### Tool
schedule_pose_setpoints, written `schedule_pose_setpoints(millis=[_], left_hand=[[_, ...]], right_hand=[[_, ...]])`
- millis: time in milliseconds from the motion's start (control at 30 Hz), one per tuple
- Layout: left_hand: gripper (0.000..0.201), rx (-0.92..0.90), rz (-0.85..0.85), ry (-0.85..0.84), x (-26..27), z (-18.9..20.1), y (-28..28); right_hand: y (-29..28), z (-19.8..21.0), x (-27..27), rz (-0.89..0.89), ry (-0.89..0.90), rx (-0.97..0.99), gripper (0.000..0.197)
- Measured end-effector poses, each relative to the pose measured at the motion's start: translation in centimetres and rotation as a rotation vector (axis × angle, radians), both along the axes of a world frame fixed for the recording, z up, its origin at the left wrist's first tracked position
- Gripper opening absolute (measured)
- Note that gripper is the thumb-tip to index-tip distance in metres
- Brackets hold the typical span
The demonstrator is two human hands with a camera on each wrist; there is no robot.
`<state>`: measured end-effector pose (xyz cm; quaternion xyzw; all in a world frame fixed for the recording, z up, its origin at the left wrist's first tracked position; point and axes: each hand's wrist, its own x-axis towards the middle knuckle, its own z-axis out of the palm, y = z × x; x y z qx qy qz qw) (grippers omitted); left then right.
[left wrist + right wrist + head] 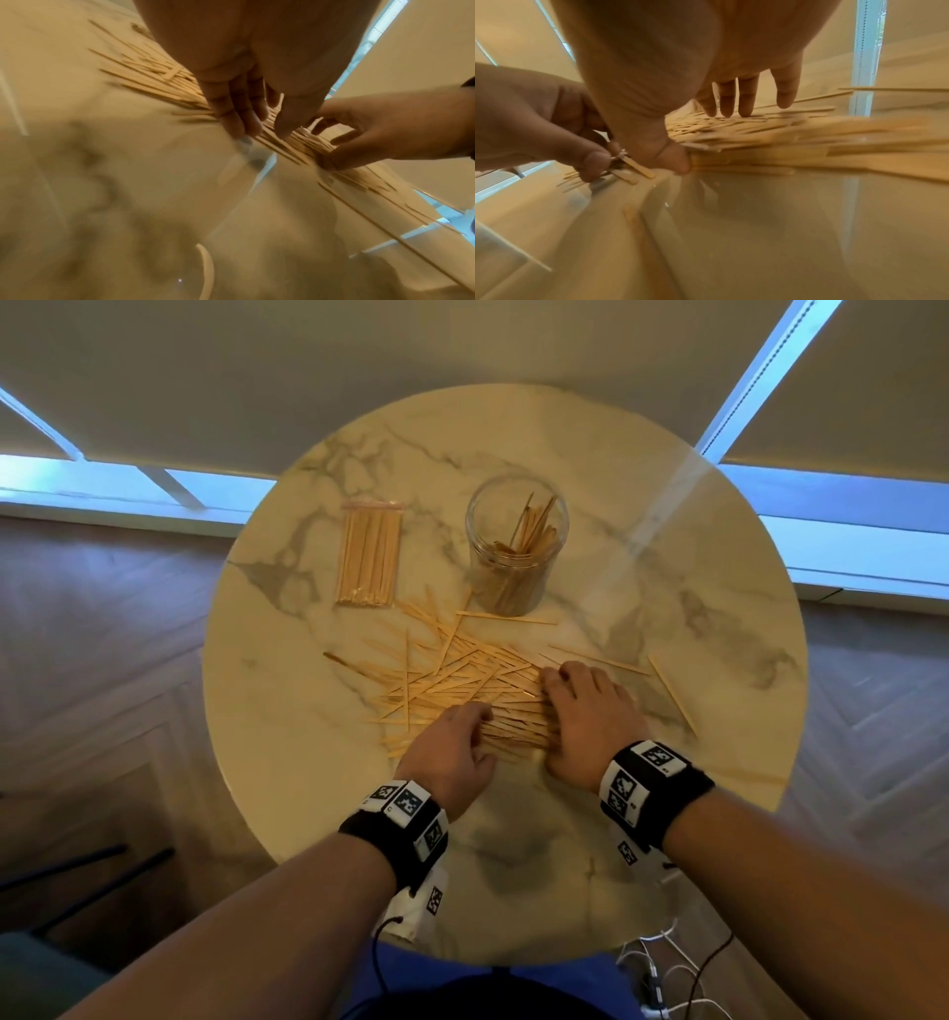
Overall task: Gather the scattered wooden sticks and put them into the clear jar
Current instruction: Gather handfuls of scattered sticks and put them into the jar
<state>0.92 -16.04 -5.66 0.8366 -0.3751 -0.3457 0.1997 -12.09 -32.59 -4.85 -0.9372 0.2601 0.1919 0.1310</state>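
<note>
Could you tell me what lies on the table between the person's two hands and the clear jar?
The head view shows loose wooden sticks scattered over the marble table from the left hand and right hand up to the clear jar.

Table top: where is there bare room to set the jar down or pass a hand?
Bare marble on the table: the left edge beside the scattered sticks, the right side behind the stray sticks, and the near edge. Crowded: centre pile under the left hand and right hand, plus the clear jar and packaged sticks behind.
</note>
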Motion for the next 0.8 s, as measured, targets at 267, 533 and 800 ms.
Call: schedule_pose_setpoints(millis=[267, 533, 800], left_hand=[[0.058, 0.000, 0.081, 0.011, 2.1, -0.4, 3.7], [0.059, -0.088, 0.109, 0.058, 2.1, -0.3, 4.7], [0.052, -0.159, 0.175, 0.015, 3.3, -0.1, 6.1]], right_hand=[[0.8, -0.9, 1.7, -0.048, -0.025, -0.012, 0.057], [1.1, -1.0, 3.4, -0.188, -0.015, 0.006, 0.035], [-0.7, 0.1, 3.7, -0.161, 0.078, -0.001, 0.029]])
